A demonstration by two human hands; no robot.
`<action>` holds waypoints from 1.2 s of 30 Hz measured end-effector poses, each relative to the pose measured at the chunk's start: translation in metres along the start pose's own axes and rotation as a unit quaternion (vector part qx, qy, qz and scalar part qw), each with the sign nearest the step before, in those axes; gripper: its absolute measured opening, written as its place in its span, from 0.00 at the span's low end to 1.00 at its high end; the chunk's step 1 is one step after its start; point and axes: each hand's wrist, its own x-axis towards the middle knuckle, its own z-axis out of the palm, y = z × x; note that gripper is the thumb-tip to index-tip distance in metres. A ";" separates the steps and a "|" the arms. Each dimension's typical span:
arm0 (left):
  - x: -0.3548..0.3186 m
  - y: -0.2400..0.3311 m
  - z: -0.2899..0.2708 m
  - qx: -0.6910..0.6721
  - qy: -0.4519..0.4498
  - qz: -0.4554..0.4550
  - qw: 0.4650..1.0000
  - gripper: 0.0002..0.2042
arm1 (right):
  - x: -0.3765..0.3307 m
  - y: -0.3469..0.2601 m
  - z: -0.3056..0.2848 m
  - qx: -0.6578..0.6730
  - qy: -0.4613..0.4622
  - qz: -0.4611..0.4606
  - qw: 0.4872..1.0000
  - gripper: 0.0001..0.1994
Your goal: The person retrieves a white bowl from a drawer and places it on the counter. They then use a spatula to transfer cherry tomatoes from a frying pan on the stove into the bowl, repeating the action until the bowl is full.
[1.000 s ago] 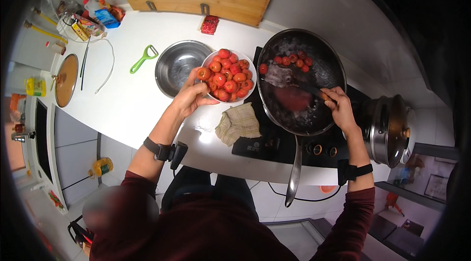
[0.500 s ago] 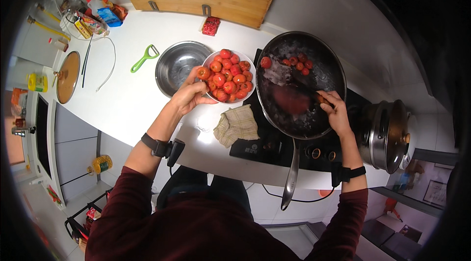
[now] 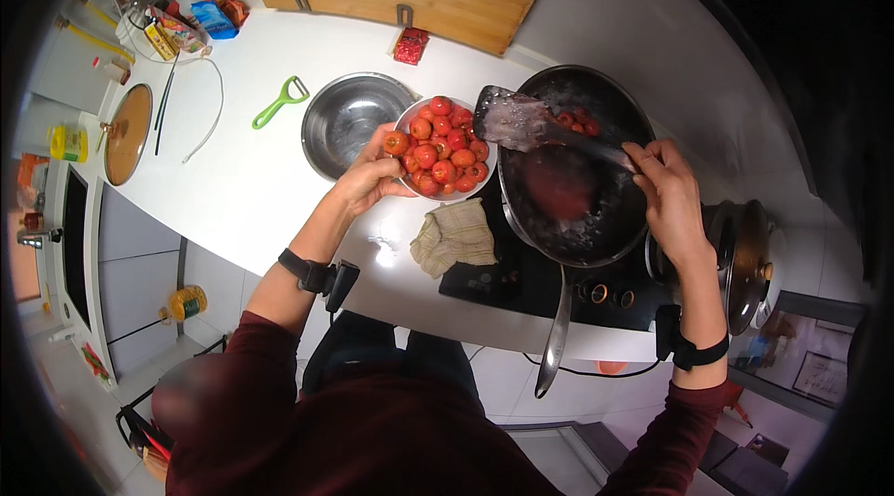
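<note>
My left hand [image 3: 371, 181] is closed on the rim of a white bowl [image 3: 484, 185] heaped with round red fruits [image 3: 442, 149] that look like hawthorns. In my right hand [image 3: 672, 193] is the handle of a dark spatula [image 3: 514, 119]. Its wide blade, wet with pale bubbly liquid, is raised over the left edge of a dark frying pan [image 3: 615, 217], beside the bowl's right side. Several red fruits [image 3: 582, 121] lie in the pan, partly hidden behind the spatula. The pan also holds bubbling liquid with a reddish patch, perhaps a reflection.
A steel basin [image 3: 326, 137] stands left of the bowl, with a green peeler [image 3: 277, 105] farther left. A folded cloth [image 3: 453, 237] lies near the hob [image 3: 494, 280]. The pan's handle [image 3: 556, 338] juts past the counter edge. Lidded pots [image 3: 745, 263] stand at right.
My right hand has moved right and lifted the spatula out of the pan, its blade now near the bowl. My left hand still holds the bowl in about the same place.
</note>
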 end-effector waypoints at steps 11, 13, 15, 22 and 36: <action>0.003 0.001 -0.011 -0.022 -0.010 0.018 1.000 0.36 | -0.054 0.051 0.023 0.171 -0.004 0.168 0.971 0.20; 0.004 0.003 -0.011 -0.021 -0.004 0.024 0.999 0.36 | -0.073 0.069 0.029 0.121 0.010 0.198 0.973 0.20; 0.004 0.003 -0.010 -0.034 -0.009 0.030 0.999 0.36 | -0.091 0.087 0.034 0.058 0.024 0.234 0.970 0.20; 0.008 0.002 -0.011 -0.033 -0.013 0.017 0.999 0.37 | -0.111 0.127 0.049 -0.136 0.008 0.259 0.956 0.21; 0.012 -0.001 -0.009 -0.065 0.000 0.001 0.998 0.36 | -0.073 0.103 0.089 0.017 -0.009 0.196 0.980 0.21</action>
